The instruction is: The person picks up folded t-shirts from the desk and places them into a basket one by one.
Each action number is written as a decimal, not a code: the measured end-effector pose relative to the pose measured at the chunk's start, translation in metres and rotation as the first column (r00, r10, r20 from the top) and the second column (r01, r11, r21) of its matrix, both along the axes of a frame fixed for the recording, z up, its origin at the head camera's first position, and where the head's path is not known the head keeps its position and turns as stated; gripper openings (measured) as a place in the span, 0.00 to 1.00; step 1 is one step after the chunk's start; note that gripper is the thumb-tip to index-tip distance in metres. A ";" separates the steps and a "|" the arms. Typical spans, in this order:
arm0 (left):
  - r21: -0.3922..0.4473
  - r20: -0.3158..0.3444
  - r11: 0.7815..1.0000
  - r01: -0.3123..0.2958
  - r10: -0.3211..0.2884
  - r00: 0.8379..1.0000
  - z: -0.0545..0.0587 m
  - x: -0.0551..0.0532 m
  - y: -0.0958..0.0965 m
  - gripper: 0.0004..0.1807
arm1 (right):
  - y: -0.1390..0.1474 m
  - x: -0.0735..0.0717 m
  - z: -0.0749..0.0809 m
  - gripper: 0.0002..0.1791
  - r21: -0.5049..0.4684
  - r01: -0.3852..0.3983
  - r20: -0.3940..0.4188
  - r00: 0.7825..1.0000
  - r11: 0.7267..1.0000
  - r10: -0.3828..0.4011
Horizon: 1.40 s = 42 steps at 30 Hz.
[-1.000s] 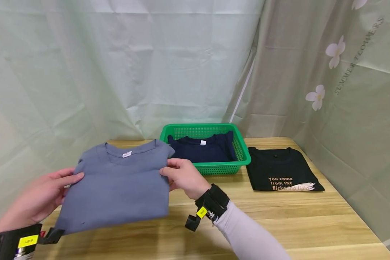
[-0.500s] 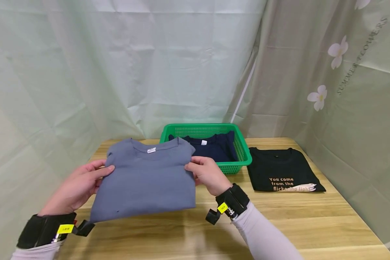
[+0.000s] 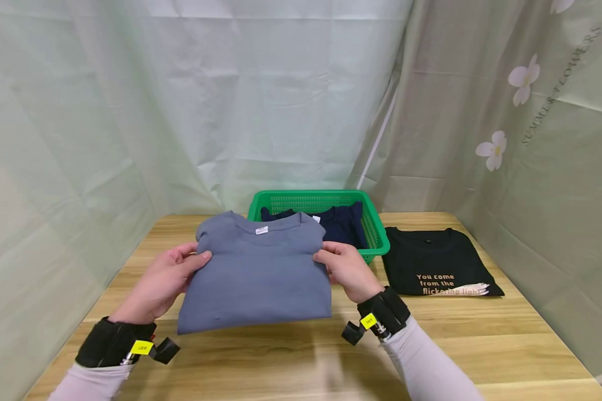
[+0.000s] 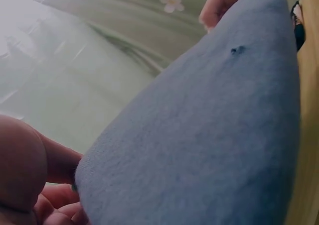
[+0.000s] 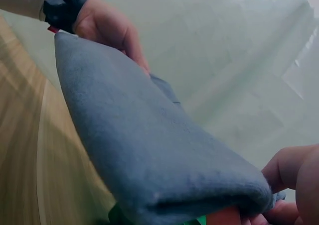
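Observation:
A folded grey-blue T-shirt (image 3: 261, 273) is held up above the table, its collar and white tag facing up at the far side. My left hand (image 3: 165, 278) pinches its left edge, thumb on top and fingers beneath. On the opposite edge, my right hand (image 3: 348, 267) pinches it the same way. Both wrist views show the shirt (image 4: 199, 130) stretched between the hands, its folded layers visible at the edge in the right wrist view. Behind it stands a green plastic basket (image 3: 384, 245) with a folded navy T-shirt (image 3: 343, 225) inside, partly hidden by the grey-blue shirt.
A folded black T-shirt (image 3: 436, 259) with printed lettering lies on the wooden table (image 3: 461, 345), right of the basket. Pale curtains (image 3: 281, 100) hang behind the table and along both sides.
Both hands have carried the grey-blue T-shirt to the right, and it now hangs in front of the basket, covering part of it. The basket and black T-shirt have stayed put.

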<state>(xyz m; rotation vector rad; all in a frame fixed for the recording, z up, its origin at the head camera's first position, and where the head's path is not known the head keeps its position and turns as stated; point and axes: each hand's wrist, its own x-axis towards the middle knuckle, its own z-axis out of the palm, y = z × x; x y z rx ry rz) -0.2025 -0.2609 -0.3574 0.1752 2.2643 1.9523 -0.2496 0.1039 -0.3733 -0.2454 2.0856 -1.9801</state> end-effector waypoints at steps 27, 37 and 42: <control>0.057 0.050 0.980 0.188 -0.191 0.980 -0.005 -0.052 0.066 0.29 | 0.075 -0.021 0.006 0.24 0.142 0.133 -0.028 0.991 0.981 -0.130; -0.006 0.063 0.991 0.133 -0.132 0.989 0.005 -0.087 0.082 0.37 | 0.076 -0.054 0.014 0.12 0.201 0.159 -0.024 0.987 0.967 -0.157; 0.032 0.094 0.993 0.118 -0.120 0.988 0.014 -0.106 0.090 0.40 | 0.073 -0.075 0.023 0.17 0.191 0.163 -0.019 0.987 0.968 -0.162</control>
